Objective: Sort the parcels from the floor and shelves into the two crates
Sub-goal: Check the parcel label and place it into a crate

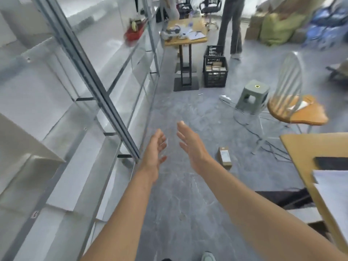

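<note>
We are reaching ahead with our left hand (156, 147) and right hand (190, 146) spread, each grip holding nothing — one parcel (224, 157) is lying on the floor just beside our right hand, while the two crates (215, 72) are standing well apart, already partly filled

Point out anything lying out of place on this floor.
One small cardboard parcel lies alone on the grey floor, right of the open right hand, far from the black crates. Loose cables trail beside the chair.
</note>
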The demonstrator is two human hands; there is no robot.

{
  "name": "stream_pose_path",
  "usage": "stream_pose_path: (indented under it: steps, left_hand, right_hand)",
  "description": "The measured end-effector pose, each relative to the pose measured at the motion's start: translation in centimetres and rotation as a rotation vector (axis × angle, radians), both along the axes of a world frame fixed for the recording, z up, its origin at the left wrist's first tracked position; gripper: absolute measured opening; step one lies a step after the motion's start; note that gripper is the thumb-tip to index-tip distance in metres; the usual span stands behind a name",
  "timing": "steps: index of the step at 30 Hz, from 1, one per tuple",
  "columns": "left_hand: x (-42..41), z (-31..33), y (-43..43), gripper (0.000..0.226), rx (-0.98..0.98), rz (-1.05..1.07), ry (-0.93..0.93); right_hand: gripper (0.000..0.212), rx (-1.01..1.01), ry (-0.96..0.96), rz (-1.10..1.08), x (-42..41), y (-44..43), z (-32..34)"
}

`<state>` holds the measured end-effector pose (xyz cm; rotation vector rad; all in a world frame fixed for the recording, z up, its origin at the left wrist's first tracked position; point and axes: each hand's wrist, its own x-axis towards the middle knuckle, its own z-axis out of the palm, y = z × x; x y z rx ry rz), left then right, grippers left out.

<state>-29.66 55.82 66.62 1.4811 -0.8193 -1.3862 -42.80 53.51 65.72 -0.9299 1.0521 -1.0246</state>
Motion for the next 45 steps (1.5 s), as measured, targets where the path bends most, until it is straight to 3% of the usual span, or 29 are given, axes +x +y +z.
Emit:
stream_pose_path:
  steps: [17, 23, 32, 37, 41, 43, 45]
  left_hand:
    - [-11.3, -13.1, -24.8, 0.053, 0.317, -0.320, 0.036]
    - [-14.4, -16.9, -30.9, 0.055, 0.420, -0.382, 0.027]
    - [-20.4, -22.6, -38.0, 0.051, 0.547, -0.426, -0.011]
    - [-25.7, -28.3, -42.8, 0.058, 0.659, -0.397, -0.046]
    - [-30.4, -34.2, -45.9, 0.059, 0.757, -0.380, -0.093]
    - [-32.2, -37.5, -47.4, 0.060, 0.791, -0.383, -0.106]
    - [-33.6, -41.0, -48.8, 0.062, 0.819, -0.377, -0.118]
  right_hand:
    - [0.066, 0.355, 0.156, -0.369, -12.5, -18.8, -10.7]
    - [0.023, 0.470, 0.181, -0.482, -15.2, -24.4, -13.5]
    - [0.060, 0.595, 0.220, -0.442, -22.1, -32.9, -20.5]
    - [0.057, 0.699, 0.226, -0.430, -27.8, -38.1, -27.4]
    - [0.026, 0.773, 0.239, -0.386, -32.4, -41.4, -33.6]
    - [0.027, 0.812, 0.256, -0.349, -34.3, -43.1, -37.0]
    - [0.046, 0.850, 0.254, -0.307, -35.7, -44.6, -40.8]
